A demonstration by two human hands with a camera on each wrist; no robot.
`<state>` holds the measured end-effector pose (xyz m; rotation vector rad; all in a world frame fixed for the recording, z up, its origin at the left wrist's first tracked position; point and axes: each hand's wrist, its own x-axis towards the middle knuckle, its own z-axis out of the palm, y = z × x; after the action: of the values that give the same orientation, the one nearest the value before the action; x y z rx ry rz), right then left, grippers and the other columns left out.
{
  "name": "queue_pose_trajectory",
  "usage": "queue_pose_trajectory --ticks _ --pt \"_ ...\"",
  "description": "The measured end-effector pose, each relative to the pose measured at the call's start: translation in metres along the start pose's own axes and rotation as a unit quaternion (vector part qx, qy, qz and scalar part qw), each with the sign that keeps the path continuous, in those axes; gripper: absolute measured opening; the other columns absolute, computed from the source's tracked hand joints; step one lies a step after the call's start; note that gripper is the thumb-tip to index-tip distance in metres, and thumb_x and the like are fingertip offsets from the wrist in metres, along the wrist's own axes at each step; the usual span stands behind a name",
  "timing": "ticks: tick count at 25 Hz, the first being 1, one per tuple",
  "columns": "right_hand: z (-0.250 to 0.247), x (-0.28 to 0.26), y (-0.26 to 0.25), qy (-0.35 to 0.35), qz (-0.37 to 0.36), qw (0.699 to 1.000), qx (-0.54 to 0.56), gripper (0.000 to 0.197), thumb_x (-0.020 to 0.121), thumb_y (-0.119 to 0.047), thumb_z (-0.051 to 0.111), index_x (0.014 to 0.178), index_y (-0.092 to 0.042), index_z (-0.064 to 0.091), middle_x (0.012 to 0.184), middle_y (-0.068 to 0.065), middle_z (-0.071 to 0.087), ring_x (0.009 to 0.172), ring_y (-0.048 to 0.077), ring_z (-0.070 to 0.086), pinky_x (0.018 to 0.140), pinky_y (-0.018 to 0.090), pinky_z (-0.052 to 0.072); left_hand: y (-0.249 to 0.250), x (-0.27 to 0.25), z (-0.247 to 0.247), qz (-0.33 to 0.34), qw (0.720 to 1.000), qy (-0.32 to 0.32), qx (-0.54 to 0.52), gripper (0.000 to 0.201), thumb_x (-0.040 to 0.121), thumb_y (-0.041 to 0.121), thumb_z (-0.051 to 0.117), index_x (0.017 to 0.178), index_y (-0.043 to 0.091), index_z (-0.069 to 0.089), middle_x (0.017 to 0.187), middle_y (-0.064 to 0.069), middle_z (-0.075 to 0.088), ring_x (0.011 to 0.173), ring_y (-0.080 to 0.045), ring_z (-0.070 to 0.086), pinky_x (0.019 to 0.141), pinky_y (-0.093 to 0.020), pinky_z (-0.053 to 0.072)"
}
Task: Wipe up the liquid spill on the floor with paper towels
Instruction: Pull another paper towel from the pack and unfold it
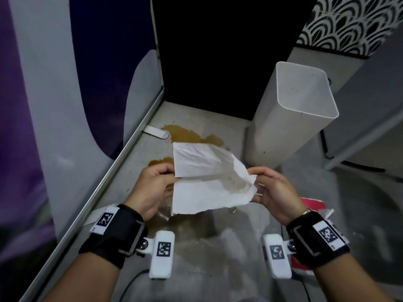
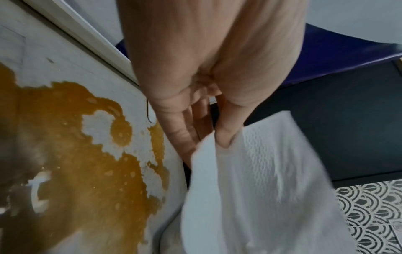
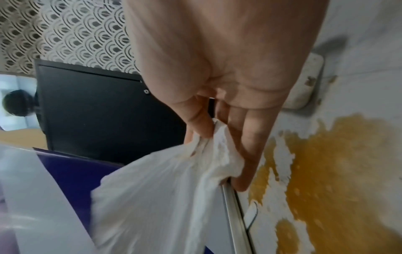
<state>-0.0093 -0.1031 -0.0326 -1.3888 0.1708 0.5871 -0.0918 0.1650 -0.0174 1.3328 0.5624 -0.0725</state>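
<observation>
Left hand point(image 1: 150, 188) and right hand point(image 1: 277, 190) each pinch an edge of the paper towel point(image 1: 209, 179), spreading it above the spill point(image 1: 185, 134) at 12 o'clock, likely to cover more.

an indoor corner of a home or small office, seen looking down at a pale, speckled, worn floor point(image 1: 340, 203). ahead of the hands stands a black cabinet panel point(image 1: 218, 51). to the left runs a metal track point(image 1: 122, 149) under a purple and white panel point(image 1: 65, 73). ahead and to the right sits a white rectangular bin point(image 1: 290, 118), and beyond it a black-and-white scallop-patterned screen point(image 1: 349, 22). an amber puddle point(image 1: 187, 134) lies on the floor beneath the hands.
</observation>
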Motion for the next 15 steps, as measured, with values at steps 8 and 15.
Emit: queue_pose_trajectory --ticks 8,15 --pt "0.024 0.022 0.046 -0.016 0.026 0.998 -0.046 0.038 0.076 0.006 0.073 0.099 -0.021 0.06 0.095 0.015 0.059 0.071 0.026 0.058 0.055 0.029 0.045 -0.019 -0.007 -0.032 -0.046 0.996 -0.061 0.048 0.016 0.094 0.025 0.046 0.086 0.013 0.055 0.107 -0.005 0.074 0.08 -0.025 0.067 0.063 -0.033 0.047" --pt "0.047 0.018 0.057 -0.008 -0.028 0.994 -0.106 0.053 0.082 -0.022 0.079 0.129 -0.031 0.054 0.107 0.003 0.067 0.093 0.02 0.067 0.073 0.035 0.057 -0.064 -0.001 0.002 -0.116 0.957 -0.146 0.221 0.016 0.082 0.015 0.073 0.094 0.005 0.071 0.094 -0.011 0.075 0.09 -0.028 0.07 0.08 -0.035 0.05"
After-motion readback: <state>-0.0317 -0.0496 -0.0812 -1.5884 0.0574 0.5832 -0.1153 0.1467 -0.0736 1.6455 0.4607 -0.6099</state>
